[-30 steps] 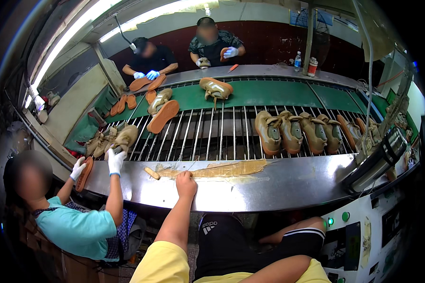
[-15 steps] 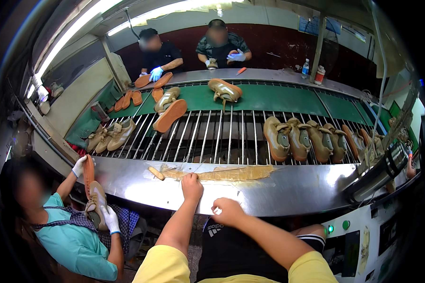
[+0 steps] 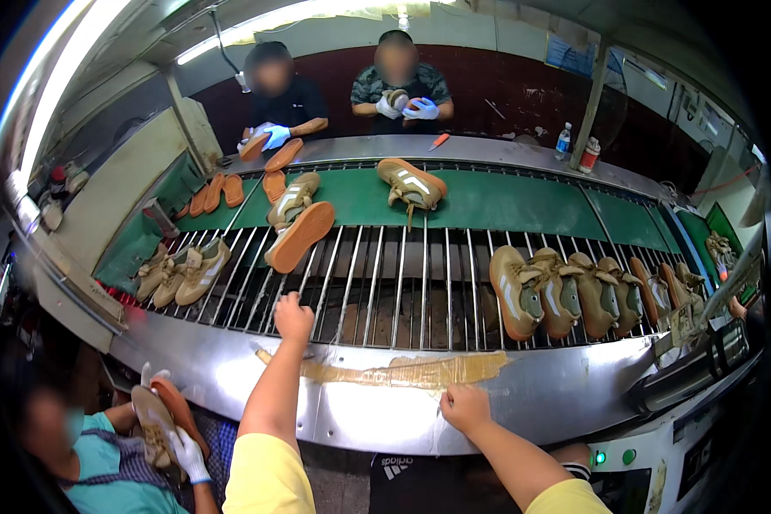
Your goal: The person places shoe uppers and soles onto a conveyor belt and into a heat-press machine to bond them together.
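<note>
My left hand (image 3: 293, 317) reaches over the steel ledge (image 3: 565, 390) to the near rods of the roller conveyor (image 3: 403, 283), fingers curled, holding nothing. The closest shoe to it is a tan shoe lying with its orange sole up (image 3: 300, 233). My right hand (image 3: 464, 406) rests on the ledge at the lower edge of a strip of brown tape (image 3: 403, 372), fingers bent, nothing in it. A row of several tan shoes (image 3: 557, 291) stands on the rods to the right.
A tan shoe (image 3: 411, 182) lies on the green belt (image 3: 505, 201). More shoes (image 3: 180, 270) sit at the left end. A person at lower left holds a shoe (image 3: 156, 420) in white gloves. Two people work across the line. Bottles (image 3: 574, 146) stand far right.
My left hand has moved from the ledge forward onto the rods. My right hand came up onto the ledge by the tape. The person at left pulled a shoe down into the lap.
</note>
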The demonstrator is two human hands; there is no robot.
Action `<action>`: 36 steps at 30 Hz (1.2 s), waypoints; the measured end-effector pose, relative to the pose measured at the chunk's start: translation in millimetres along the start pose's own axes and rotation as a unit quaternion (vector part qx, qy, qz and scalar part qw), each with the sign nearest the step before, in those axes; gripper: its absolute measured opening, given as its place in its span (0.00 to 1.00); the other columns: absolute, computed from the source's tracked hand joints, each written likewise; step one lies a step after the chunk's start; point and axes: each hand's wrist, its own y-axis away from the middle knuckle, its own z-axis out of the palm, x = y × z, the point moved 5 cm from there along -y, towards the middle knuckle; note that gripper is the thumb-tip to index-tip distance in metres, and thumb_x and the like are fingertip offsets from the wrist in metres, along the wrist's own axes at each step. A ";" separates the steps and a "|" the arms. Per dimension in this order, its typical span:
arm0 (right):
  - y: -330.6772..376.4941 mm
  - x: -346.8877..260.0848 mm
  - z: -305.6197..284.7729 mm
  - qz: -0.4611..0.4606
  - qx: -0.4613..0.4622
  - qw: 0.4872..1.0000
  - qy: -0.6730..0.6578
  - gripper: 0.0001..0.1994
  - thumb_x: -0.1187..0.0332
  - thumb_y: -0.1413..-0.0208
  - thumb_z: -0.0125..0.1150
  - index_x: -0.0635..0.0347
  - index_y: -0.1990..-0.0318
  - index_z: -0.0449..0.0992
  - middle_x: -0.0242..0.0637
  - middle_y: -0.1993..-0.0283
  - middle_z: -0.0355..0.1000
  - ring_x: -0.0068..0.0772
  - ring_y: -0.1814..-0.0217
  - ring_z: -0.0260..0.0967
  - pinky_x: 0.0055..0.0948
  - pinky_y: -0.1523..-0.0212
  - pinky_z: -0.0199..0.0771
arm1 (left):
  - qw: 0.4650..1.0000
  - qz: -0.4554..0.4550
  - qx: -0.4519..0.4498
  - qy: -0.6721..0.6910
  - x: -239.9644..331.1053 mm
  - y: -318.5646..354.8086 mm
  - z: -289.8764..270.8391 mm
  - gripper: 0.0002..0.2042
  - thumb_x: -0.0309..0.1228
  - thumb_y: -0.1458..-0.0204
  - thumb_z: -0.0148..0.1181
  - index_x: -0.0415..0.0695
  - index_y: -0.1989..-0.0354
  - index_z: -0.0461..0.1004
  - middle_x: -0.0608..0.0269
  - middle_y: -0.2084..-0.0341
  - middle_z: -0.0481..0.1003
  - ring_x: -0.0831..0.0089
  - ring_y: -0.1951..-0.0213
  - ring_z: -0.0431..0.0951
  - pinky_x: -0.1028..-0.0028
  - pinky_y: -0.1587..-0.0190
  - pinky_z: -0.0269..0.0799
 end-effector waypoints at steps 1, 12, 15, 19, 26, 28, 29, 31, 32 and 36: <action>1.1 0.6 -1.2 0.007 -0.001 1.000 -0.005 0.09 0.64 0.53 0.58 0.55 0.80 0.69 0.38 0.77 0.71 0.45 0.72 0.70 0.44 0.71 0.70 | 0.999 0.004 -0.003 -0.031 -3.2 -18.9 11.2 0.16 0.28 0.60 0.57 0.44 0.58 0.71 0.54 0.62 0.71 0.53 0.59 0.72 0.57 0.59 0.70; -4.9 -1.7 0.8 0.000 0.000 1.000 0.002 0.09 0.65 0.53 0.58 0.54 0.81 0.70 0.34 0.79 0.70 0.39 0.74 0.70 0.38 0.73 0.72 | 0.931 0.083 -0.158 -0.318 -0.7 -144.3 105.8 0.45 0.35 0.60 0.68 0.51 0.31 0.48 0.52 0.35 0.52 0.56 0.34 0.54 0.60 0.36 0.53; -8.8 -4.1 -2.2 -0.015 0.012 1.000 -0.004 0.08 0.66 0.54 0.59 0.54 0.81 0.70 0.34 0.79 0.70 0.38 0.75 0.69 0.36 0.73 0.72 | 0.921 0.075 -0.184 -0.336 -10.1 -158.3 128.2 0.33 0.31 0.46 0.53 0.51 0.31 0.48 0.50 0.34 0.52 0.51 0.34 0.53 0.58 0.36 0.53; -14.4 -3.9 -3.9 -0.013 0.014 1.000 -0.014 0.08 0.66 0.54 0.59 0.54 0.80 0.69 0.33 0.79 0.70 0.37 0.75 0.69 0.35 0.73 0.72 | 0.926 0.140 -0.093 -0.338 -19.4 -147.0 151.4 0.27 0.30 0.45 0.49 0.51 0.35 0.54 0.52 0.43 0.61 0.53 0.40 0.60 0.58 0.39 0.55; -9.1 -5.4 3.7 -0.004 0.017 1.000 -0.005 0.08 0.67 0.55 0.60 0.54 0.81 0.69 0.33 0.80 0.69 0.36 0.76 0.69 0.34 0.74 0.72 | 0.927 0.205 -0.124 -0.289 18.9 -147.4 110.5 0.39 0.37 0.62 0.68 0.52 0.37 0.56 0.55 0.48 0.62 0.54 0.42 0.60 0.55 0.35 0.48; -11.7 -7.4 2.2 -0.005 0.015 1.000 -0.001 0.08 0.66 0.55 0.60 0.54 0.81 0.69 0.33 0.80 0.69 0.36 0.76 0.69 0.33 0.74 0.72 | 0.932 0.223 -0.094 -0.270 11.4 -141.3 114.6 0.43 0.37 0.65 0.71 0.53 0.36 0.56 0.51 0.45 0.60 0.52 0.39 0.56 0.55 0.33 0.45; -13.0 -8.0 2.1 -0.005 0.014 1.000 0.002 0.08 0.66 0.55 0.60 0.54 0.81 0.69 0.33 0.80 0.69 0.36 0.76 0.69 0.33 0.74 0.72 | 0.934 0.221 -0.086 -0.267 7.8 -141.1 117.8 0.44 0.38 0.65 0.71 0.53 0.35 0.54 0.50 0.44 0.59 0.51 0.37 0.54 0.53 0.32 0.43; -11.8 -7.4 4.8 0.004 0.008 1.000 0.000 0.08 0.66 0.55 0.60 0.53 0.81 0.70 0.33 0.80 0.69 0.36 0.76 0.69 0.33 0.74 0.72 | 0.939 0.217 -0.081 -0.254 5.9 -139.6 123.3 0.44 0.35 0.64 0.70 0.54 0.34 0.54 0.48 0.41 0.56 0.48 0.36 0.52 0.51 0.32 0.43; -11.6 -7.5 5.8 0.007 0.006 1.000 -0.001 0.08 0.66 0.55 0.60 0.53 0.81 0.70 0.33 0.80 0.69 0.36 0.75 0.70 0.33 0.74 0.72 | 0.939 0.222 -0.066 -0.256 6.7 -141.6 122.5 0.43 0.35 0.63 0.69 0.54 0.34 0.54 0.47 0.40 0.55 0.47 0.35 0.51 0.51 0.32 0.43; -12.5 -8.4 7.0 0.004 0.005 1.000 0.000 0.07 0.66 0.55 0.59 0.53 0.80 0.70 0.33 0.79 0.70 0.36 0.75 0.70 0.34 0.74 0.72 | 0.927 0.228 -0.083 -0.287 10.7 -148.9 125.7 0.41 0.34 0.63 0.70 0.54 0.36 0.56 0.45 0.39 0.56 0.45 0.38 0.57 0.52 0.39 0.57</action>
